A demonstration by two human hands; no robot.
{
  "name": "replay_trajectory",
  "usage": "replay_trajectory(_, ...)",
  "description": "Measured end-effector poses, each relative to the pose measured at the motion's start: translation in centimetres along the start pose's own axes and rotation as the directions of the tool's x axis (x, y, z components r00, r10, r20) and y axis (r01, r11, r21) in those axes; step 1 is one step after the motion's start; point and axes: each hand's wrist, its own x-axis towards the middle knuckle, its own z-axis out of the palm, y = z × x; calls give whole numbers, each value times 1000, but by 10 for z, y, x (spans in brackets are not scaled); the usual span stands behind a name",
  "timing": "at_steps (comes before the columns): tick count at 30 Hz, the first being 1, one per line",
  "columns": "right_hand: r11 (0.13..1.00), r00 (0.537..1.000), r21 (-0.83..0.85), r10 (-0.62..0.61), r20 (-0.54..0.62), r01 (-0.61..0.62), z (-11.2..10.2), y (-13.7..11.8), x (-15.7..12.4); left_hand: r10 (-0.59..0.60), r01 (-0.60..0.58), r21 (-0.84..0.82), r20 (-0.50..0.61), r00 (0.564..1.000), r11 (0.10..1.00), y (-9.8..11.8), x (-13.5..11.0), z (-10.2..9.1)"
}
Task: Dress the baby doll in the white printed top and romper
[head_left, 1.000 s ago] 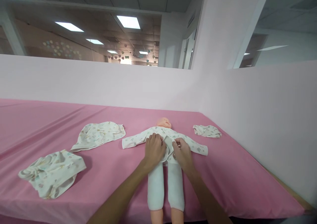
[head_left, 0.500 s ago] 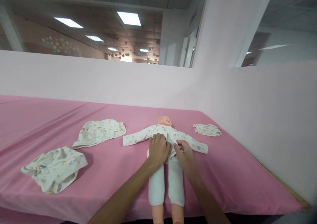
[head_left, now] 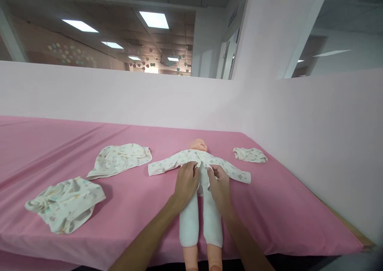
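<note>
A baby doll (head_left: 213, 227) lies on its back, head away from me, its legs pointing toward me over the near edge. It wears a white printed baby shirt (head_left: 170, 163) with the sleeves spread wide. My left hand (head_left: 187, 183) is closed on the shirt's left front edge at the belly. Opposite it, my right hand (head_left: 220, 183) pinches the right front edge between thumb and fingers. Between the two hands the shirt front is parted, and the doll's white body shows. My fingers partly hide the cloth they grip.
A pink-covered table (head_left: 125, 211) holds everything. To the left lie a printed cloth garment (head_left: 121, 159) and a crumpled one (head_left: 67, 205). A folded printed cloth (head_left: 249, 155) lies right of the doll. White walls (head_left: 119, 99) with windows stand behind and on the right.
The shirt's front edges have been drawn apart at the belly, baring the body between. My left hand has turned more upright, and my right hand has shifted slightly up.
</note>
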Motion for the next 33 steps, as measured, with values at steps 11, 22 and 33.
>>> replay_trajectory(11, 993, 993, 14, -116, -5, 116, 14, 4, 8, 145, -139, 111, -51, 988, 984, -11, 1, 4)
replay_trajectory(22, 973, 979, -112, -201, 19, 202, 10, 2, -2, 195, -192, 256, 14, 981, 947, -20, 3, 13)
replay_trajectory(33, 950, 968, -184, -251, 22, 251, 8, 2, -7, 224, -210, 301, -12, 974, 930, -19, 0, 13)
